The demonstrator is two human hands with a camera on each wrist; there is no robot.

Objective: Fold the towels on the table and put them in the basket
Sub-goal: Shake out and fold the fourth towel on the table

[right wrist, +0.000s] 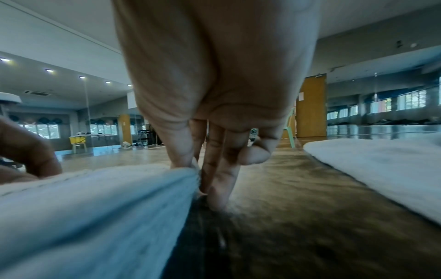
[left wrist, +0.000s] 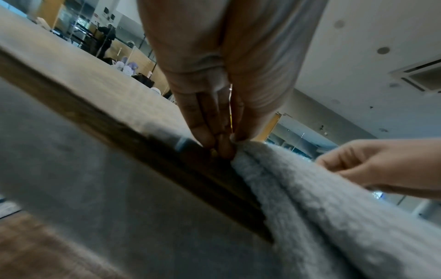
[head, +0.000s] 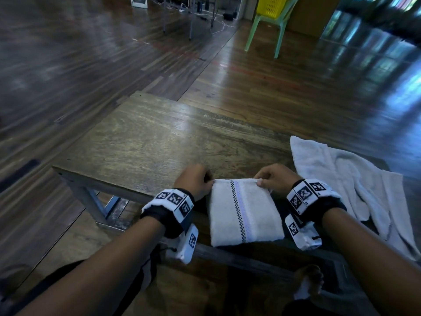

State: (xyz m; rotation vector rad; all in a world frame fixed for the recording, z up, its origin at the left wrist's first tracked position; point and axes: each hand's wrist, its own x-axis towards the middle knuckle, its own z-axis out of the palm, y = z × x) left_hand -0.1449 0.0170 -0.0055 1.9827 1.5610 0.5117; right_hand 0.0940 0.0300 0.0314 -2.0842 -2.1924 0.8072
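A folded white towel (head: 245,213) with a checkered stripe lies at the near edge of the wooden table (head: 148,137), partly overhanging it. My left hand (head: 197,181) pinches its far left corner, seen up close in the left wrist view where the fingers (left wrist: 216,136) meet the towel (left wrist: 322,207). My right hand (head: 274,176) pinches the far right corner; in the right wrist view the thumb and fingers (right wrist: 183,156) grip the towel's (right wrist: 95,203) edge. A second, unfolded white towel (head: 346,179) lies crumpled at the right. No basket is in view.
The table's left and far parts are bare wood. Beyond it is a glossy wooden floor with a green plastic chair (head: 266,26) holding something yellow. My bare foot (head: 309,283) shows below the table's near edge.
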